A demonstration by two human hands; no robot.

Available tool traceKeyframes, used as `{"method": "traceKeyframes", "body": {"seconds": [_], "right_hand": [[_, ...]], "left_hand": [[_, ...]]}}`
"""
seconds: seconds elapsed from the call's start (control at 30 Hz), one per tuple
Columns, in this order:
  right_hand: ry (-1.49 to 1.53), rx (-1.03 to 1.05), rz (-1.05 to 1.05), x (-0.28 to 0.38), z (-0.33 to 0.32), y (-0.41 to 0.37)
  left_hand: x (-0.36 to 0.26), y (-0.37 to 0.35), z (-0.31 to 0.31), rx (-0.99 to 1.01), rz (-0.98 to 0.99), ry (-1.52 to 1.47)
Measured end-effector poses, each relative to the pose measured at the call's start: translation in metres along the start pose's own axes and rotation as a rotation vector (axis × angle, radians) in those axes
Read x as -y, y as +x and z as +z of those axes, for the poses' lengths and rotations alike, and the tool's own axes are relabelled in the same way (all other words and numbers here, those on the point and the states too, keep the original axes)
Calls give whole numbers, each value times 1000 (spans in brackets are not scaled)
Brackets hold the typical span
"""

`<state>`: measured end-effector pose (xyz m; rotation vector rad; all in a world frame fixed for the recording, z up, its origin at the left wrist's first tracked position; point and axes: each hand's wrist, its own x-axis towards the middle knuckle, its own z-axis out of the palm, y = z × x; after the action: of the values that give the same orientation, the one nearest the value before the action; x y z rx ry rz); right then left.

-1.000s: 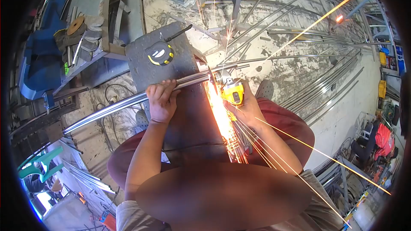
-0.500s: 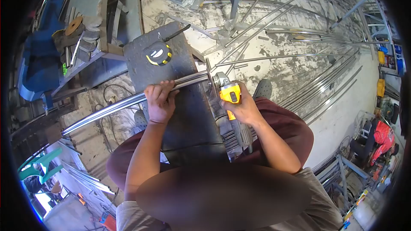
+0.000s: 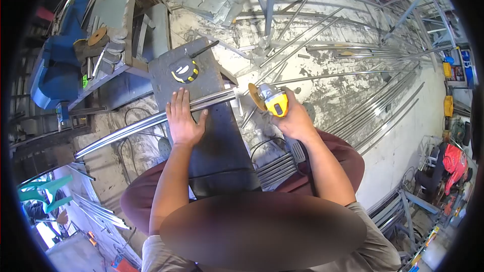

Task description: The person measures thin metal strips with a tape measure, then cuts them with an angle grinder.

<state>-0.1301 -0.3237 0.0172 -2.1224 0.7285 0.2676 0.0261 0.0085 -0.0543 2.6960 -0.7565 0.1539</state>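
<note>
My left hand point(image 3: 184, 121) lies with its fingers spread on the shiny metal tubes point(image 3: 131, 129), which rest across the dark bench point(image 3: 214, 141). In my right hand point(image 3: 297, 121) is a yellow and grey angle grinder point(image 3: 277, 105), held right of the tube ends. Its brown disc point(image 3: 257, 97) stands apart from the tubes. A black and yellow tape measure point(image 3: 184, 70) sits on the bench beyond my left hand, beside a dark-handled tool point(image 3: 205, 49).
Long metal tubes point(image 3: 373, 106) lie on the floor to the right. At the left are a blue machine point(image 3: 50, 78) and a table with gloves point(image 3: 112, 58). A metal frame point(image 3: 270, 5) stands ahead. A person in red point(image 3: 454, 166) is at the far right.
My right hand has moved the grinder right, away from the tubes, and its disc has turned into view. My left hand has gone from curled round the tubes to spread flat over them.
</note>
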Motion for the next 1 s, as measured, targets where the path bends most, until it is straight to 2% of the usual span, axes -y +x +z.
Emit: {"method": "traceKeyframes", "body": {"seconds": [0.13,0.43,0.83,1.0], "right_hand": [[-57,23,-43,-6,-3,-8],[-121,107,-70,8,0,-31],[-121,109,-52,31,19,-22],[-114,72,-17,45,31,-13]], "left_hand": [[-16,-32,-17,208,-56,94],[-48,-108,-43,290,-155,116],[-35,-48,-35,290,-129,148],[-34,-4,-6,172,-221,155]]}}
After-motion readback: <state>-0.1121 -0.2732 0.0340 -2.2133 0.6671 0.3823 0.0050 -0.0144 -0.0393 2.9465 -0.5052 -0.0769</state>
